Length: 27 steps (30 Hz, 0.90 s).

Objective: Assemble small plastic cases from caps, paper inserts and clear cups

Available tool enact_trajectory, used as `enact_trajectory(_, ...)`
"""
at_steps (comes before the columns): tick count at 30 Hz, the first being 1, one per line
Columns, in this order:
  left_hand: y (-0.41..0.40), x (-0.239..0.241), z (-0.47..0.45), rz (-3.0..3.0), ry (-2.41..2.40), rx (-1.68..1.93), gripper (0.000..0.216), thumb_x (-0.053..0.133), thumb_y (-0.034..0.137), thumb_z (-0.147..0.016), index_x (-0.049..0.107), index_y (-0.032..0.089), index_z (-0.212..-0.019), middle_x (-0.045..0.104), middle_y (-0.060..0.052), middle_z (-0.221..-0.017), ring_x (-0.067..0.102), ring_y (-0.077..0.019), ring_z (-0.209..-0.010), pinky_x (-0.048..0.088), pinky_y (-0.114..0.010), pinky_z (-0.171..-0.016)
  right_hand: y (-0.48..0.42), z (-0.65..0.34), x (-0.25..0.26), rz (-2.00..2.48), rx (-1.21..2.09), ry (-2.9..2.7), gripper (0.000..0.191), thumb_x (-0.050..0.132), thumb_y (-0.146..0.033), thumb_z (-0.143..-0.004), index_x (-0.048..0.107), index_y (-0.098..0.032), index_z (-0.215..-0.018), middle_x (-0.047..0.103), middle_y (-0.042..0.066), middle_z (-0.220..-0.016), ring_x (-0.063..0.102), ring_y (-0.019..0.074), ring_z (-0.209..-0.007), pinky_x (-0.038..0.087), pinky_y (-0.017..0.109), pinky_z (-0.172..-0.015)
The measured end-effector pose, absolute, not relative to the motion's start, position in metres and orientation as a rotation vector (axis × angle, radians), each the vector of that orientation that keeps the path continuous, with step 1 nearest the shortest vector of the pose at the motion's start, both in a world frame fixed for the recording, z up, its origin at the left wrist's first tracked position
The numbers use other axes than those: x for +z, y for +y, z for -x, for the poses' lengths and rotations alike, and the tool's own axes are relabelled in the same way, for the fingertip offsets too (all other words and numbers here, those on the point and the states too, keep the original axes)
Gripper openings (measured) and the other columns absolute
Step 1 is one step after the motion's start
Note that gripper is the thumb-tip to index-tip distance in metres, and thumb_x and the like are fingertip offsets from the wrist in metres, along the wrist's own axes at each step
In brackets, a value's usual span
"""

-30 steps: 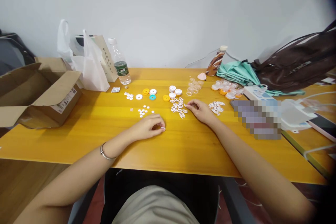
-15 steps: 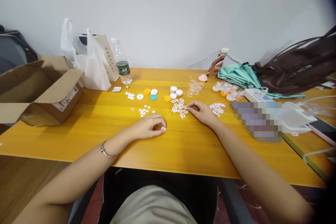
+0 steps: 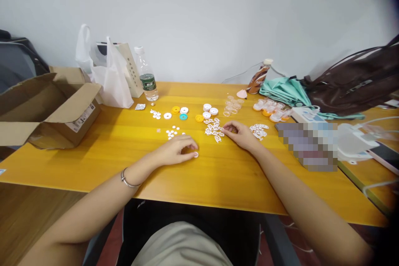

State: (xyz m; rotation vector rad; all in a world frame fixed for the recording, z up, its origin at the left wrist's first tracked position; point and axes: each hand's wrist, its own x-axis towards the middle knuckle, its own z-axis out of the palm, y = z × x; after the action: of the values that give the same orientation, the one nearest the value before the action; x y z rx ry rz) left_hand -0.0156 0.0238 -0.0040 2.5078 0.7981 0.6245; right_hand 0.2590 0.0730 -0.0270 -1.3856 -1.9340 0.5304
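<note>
White cut-out pieces (image 3: 213, 129) are lying in a loose heap near the middle of the desk (image 3: 93, 162), just in front of a row of white and coloured caps (image 3: 183, 112). In the head view we are reaching our right hand (image 3: 241, 135) to the heap's right edge. Its thumb and forefinger (image 3: 227, 126) are pinching together against the outermost pieces, but they are too small for us to tell whether the grip is catching one. We are judging that the pick goes best one piece at a time from the edge, sliding it clear of its neighbours before lifting, since the lacy shapes look apt to snag. Our right forearm is lying low over the desk, palm down. Our left hand (image 3: 176, 149) is resting nearer to us, apart from the heap, knuckles up and fingers curling under. A pale speck is showing at its fingertips, and we cannot tell whether that grip is holding anything. A second small heap (image 3: 258, 129) is lying just right of the right hand.
</note>
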Motion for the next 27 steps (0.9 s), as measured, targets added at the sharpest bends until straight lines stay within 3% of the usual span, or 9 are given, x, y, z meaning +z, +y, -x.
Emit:
enact_trajectory(8, 0.036, -0.001, 0.031, -2.468, 1.103, 0.878, 0.016, 0.044, 0.027, -0.086, 0.057, 0.017, -0.087, 0.060, -0.003, -0.082, 0.054, -0.0140, -0.079, 0.042, -0.027, -0.073, 0.071, -0.259, -0.024, 1.431, 0.543, -1.925, 0.022, 0.057, -0.039, -0.072, 0.061, -0.018, -0.078, 0.065, 0.004, -0.074, 0.053, 0.0145, -0.061, 0.043, 0.029, -0.058)
enact_trajectory(22, 0.036, 0.000, 0.032, -2.589, 1.124, 0.736, 0.016, 0.043, 0.024, -0.085, 0.057, 0.018, -0.085, 0.060, -0.003, -0.079, 0.054, -0.0149, -0.076, 0.042, -0.028, -0.072, 0.072, -0.260, -0.027, 1.420, 0.492, -1.966, 0.019, 0.055, -0.035, -0.075, 0.061, -0.018, -0.081, 0.066, 0.004, -0.077, 0.055, 0.0144, -0.065, 0.044, 0.027, -0.059)
enact_trajectory(27, 0.047, 0.003, 0.037, -2.472, 1.291, 1.092, 0.018, 0.043, 0.025, -0.085, 0.057, 0.018, -0.094, 0.059, -0.005, -0.089, 0.055, -0.0154, -0.085, 0.043, -0.028, -0.077, 0.073, -0.260, -0.028, 1.443, 0.473, -1.971, 0.019, 0.055, -0.035, -0.075, 0.063, -0.018, -0.077, 0.066, 0.004, -0.076, 0.057, 0.0155, -0.066, 0.044, 0.028, -0.062)
